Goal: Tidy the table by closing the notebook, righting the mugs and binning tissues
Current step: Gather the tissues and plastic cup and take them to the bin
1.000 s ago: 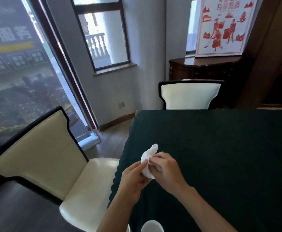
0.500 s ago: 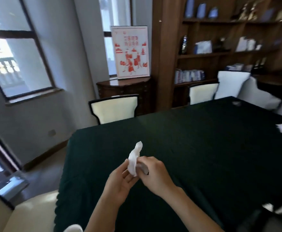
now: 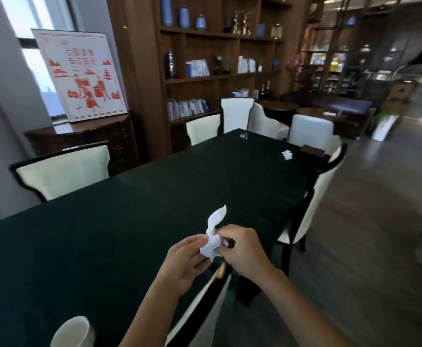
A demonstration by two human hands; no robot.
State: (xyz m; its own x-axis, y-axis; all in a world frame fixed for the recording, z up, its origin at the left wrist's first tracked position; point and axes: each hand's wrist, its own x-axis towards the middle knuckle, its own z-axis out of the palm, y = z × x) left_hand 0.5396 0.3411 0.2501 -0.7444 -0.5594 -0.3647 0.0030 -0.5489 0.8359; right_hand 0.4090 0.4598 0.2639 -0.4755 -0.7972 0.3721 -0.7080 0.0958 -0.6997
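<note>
A crumpled white tissue [image 3: 213, 235] is pinched between my left hand [image 3: 183, 261] and my right hand [image 3: 245, 251], both closed on it above the near right edge of the dark green table [image 3: 135, 221]. One end of the tissue sticks up. A second crumpled tissue [image 3: 287, 154] lies far down the table. Beside that tissue, a dark closed notebook [image 3: 312, 149] rests at the far right corner. A white mug [image 3: 72, 333] stands at the bottom left, its rim facing up. Something small and glassy [image 3: 243, 136] sits at the far end.
Cream chairs with dark frames line the table: one at the left [image 3: 62, 171], one on the right [image 3: 312, 204], one below my hands [image 3: 200, 304], several at the far end. A wooden bookshelf [image 3: 205, 58] and a sideboard [image 3: 84, 136] stand behind. Open floor [image 3: 367, 246] lies right.
My view has swung to the right, from the window and left chair to the far end of the table. Both hands have kept hold of the tissue throughout.
</note>
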